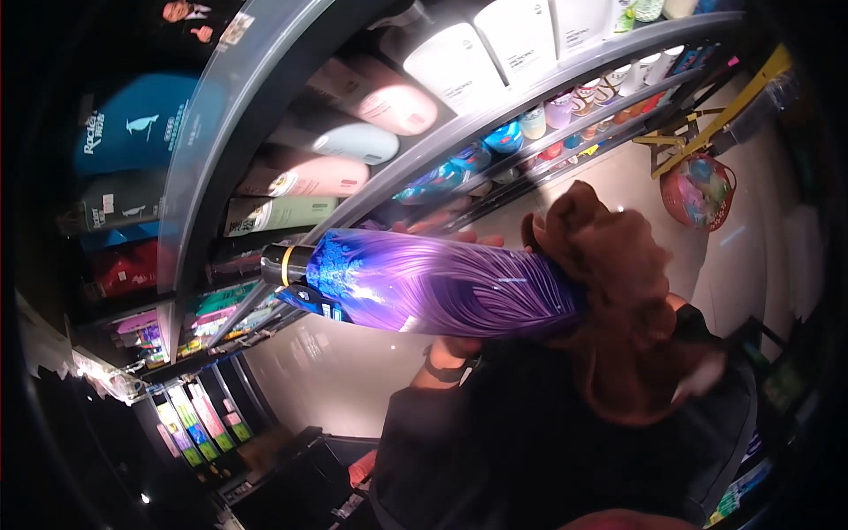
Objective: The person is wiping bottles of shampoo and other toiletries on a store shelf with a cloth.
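A glossy purple and blue bottle (437,285) with a black, gold-ringed cap (286,265) lies sideways before me, cap to the left. My left hand (465,346) grips it from beneath; fingertips show along its far side and a dark band is on the wrist. Part of a dark blue item (310,303) shows beneath the bottle's neck; what it is cannot be told. A crumpled brown cloth (609,265) lies over the bottle's base end. My right arm, in a black sleeve, reaches to this cloth, which hides most of my right hand (676,302).
Curved shelves (371,202) hold white pump bottles (457,63), pink bottles (397,109) and other toiletries close beyond the bottle. Upper right, a yellow folding ladder (722,122) and a red basket (699,222) of packets are near the tiled floor (331,371). Another stocked shelf (199,424) stands lower left.
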A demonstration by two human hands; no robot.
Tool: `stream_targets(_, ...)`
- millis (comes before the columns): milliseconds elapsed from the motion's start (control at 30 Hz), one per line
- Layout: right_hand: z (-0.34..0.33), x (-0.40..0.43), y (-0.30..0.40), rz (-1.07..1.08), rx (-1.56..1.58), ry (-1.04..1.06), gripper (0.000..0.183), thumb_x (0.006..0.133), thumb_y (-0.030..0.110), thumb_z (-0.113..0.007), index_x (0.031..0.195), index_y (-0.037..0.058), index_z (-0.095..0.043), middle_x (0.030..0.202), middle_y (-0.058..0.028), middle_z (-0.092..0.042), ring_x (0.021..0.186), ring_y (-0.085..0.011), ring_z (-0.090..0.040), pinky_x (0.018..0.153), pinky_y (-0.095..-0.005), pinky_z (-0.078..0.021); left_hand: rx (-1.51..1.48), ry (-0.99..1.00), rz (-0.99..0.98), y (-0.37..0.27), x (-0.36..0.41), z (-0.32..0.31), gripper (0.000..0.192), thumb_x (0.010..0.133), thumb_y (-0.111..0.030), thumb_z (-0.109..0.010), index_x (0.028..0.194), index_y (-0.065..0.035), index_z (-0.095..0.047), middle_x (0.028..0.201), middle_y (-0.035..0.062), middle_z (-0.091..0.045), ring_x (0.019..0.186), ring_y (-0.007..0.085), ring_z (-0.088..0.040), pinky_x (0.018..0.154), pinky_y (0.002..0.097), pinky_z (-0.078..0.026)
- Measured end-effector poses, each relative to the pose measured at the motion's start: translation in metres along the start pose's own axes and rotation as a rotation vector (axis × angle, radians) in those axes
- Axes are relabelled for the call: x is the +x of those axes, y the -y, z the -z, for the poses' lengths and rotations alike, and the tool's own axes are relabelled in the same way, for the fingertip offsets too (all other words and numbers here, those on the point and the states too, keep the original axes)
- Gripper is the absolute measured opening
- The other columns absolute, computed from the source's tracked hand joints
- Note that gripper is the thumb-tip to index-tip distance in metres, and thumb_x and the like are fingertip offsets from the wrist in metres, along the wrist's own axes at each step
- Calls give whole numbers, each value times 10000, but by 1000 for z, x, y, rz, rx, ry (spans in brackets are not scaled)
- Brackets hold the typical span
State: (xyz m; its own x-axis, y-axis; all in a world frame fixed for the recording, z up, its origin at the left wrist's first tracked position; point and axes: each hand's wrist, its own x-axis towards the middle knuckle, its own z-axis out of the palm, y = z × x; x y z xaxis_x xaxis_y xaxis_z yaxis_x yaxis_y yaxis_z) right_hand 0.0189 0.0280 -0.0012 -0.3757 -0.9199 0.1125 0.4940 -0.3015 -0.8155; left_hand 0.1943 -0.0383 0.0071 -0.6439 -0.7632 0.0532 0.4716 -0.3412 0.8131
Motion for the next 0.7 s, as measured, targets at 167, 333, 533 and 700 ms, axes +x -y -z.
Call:
stream_targets(167, -3, -4, -32, 164, -333, 91, 449, 821, 265, -559, 1173, 8, -454, 1095, -115, -531, 979, -183, -543, 856, -275, -422, -16, -287, -86, -17, -15, -29, 1112, 543, -446, -832, 1347, -42, -179, 1305, 193, -362, 1187, 376, -423, 992, 483, -386)
stream_targets(333, -18, -12, -58, 327, -596, 150, 412, 813, 195, -569, 1154, -5, -457, 1073, -99, -555, 936, -153, -565, 828, -247, -438, 161, -429, -59, -46, -12, -43, 916, 642, -474, -758, 1251, 12, -278, 1222, 170, -421, 1169, 326, -457, 976, 426, -419)
stream_targets(533, -34, -11, -84, 12, -269, 222, 357, 921, 118, -407, 1233, -55, -410, 1163, -147, -508, 1036, -183, -528, 862, -250, -435, 324, -68, -178, -42, -34, 9, 894, 730, -504, -673, 1330, 22, -268, 1313, 200, -397, 1181, 283, -453, 958, 359, -430)
stream_targets(700, -43, 24, -91, -806, 480, 320, 320, 873, 107, -520, 1166, -9, -465, 1139, -107, -516, 1035, -174, -517, 898, -264, -410, 698, -172, -69, -61, -52, 20, 859, 762, -501, -635, 1337, 15, -261, 1306, 197, -406, 1179, 304, -447, 975, 380, -403)
